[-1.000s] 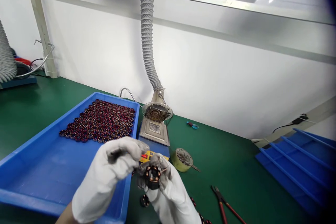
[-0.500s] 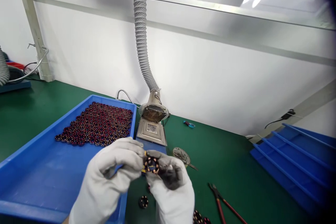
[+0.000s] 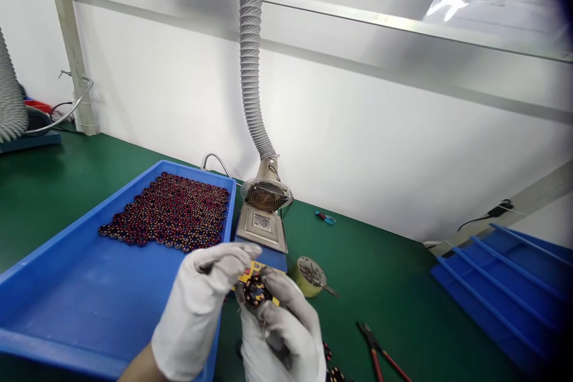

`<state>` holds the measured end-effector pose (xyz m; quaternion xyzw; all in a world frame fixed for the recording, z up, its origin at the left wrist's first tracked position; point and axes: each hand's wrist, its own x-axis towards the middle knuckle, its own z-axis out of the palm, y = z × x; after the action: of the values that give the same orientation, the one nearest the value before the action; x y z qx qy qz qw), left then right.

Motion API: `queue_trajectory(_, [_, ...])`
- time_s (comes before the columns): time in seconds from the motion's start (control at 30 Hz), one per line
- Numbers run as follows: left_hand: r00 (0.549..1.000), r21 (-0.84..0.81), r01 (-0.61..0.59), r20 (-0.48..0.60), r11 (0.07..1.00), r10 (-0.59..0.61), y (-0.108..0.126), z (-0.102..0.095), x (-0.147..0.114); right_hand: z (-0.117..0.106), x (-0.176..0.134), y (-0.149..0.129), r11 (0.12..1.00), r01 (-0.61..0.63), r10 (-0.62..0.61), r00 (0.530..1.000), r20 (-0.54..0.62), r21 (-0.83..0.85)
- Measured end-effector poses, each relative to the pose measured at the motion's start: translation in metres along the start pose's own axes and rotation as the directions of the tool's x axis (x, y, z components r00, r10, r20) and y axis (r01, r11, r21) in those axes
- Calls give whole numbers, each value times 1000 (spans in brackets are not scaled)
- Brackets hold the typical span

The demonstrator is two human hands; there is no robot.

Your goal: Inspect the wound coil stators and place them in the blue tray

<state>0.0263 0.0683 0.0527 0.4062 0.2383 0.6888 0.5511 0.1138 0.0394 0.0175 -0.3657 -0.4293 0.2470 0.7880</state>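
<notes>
Both my hands wear white gloves with greyed fingertips. Between them is a small dark ring-shaped coil (image 3: pixel 256 291) with copper-coloured spots around its rim. My right hand (image 3: pixel 282 322) grips it from the right, fingers above and thumb below. On the left side, the fingers of my left hand (image 3: pixel 203 295) are bent around the ring's edge and touch it, partly hiding it. Just behind the hands sits a soldering pot (image 3: pixel 262 230) with a metal top and a blue base bearing a yellow label. More dark ring coils (image 3: pixel 335 375) lie by my right wrist, partly hidden.
A blue tray (image 3: pixel 89 310) on the left holds many similar coils (image 3: pixel 174 209). A fume hose (image 3: pixel 251 71) hangs over the pot. Right of it stand a yellowish cup (image 3: pixel 308 283), red-handled pliers (image 3: pixel 376 349) and small blue snips (image 3: pixel 325 218). Blue stacked trays (image 3: pixel 501 286) lean at right.
My hands have moved slightly lower and turned, tilting the coil. My left hand now stands more upright. The yellow label shows more, and the loose coil on the bench is largely covered.
</notes>
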Motion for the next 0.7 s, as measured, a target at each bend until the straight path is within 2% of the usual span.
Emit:
queue_trajectory(0.03, [998,-39,-49,-33,998,48,3,-3,1,1,2,1,990,125,-128,991,-42,-69])
queue_trajectory(0.07, [997,-45,-56,-51,997,54,7,-5,1,1,4,3,944,282,-296,953,-64,-170])
queue_trajectory(0.1, [999,-21,-13,-42,1000,12,11,-7,2,1,6,5,873,412,-439,897,-51,-261])
queue_trajectory(0.17, [987,110,153,35,982,-157,18,-6,2,-2,10,10,795,525,-543,839,29,-304])
queue_trajectory(0.23, [953,222,274,67,936,-295,19,0,1,-5,12,14,754,589,-588,803,100,-292])
queue_trajectory(0.27, [954,210,277,51,937,-294,17,3,0,-7,12,16,744,608,-598,791,129,-278])
queue_trajectory(0.37, [983,39,170,-76,985,-167,6,9,-2,-9,12,17,730,636,-613,771,172,-251])
queue_trajectory(0.47, [984,-107,13,-174,994,-31,0,7,-3,-7,10,15,742,608,-592,792,151,-283])
queue_trajectory(0.53, [981,-114,-42,-195,993,19,2,4,-2,-5,9,13,749,587,-575,806,138,-309])
queue_trajectory(0.57, [985,-76,-16,-171,997,3,4,3,-2,-4,9,13,756,572,-564,816,127,-319])
queue_trajectory(0.63, [991,38,119,-64,992,-116,9,2,-3,-4,8,13,769,554,-549,828,114,-321])
queue_trajectory(0.7, [972,88,230,22,969,-233,12,3,-4,-5,8,15,775,559,-547,827,131,-295])
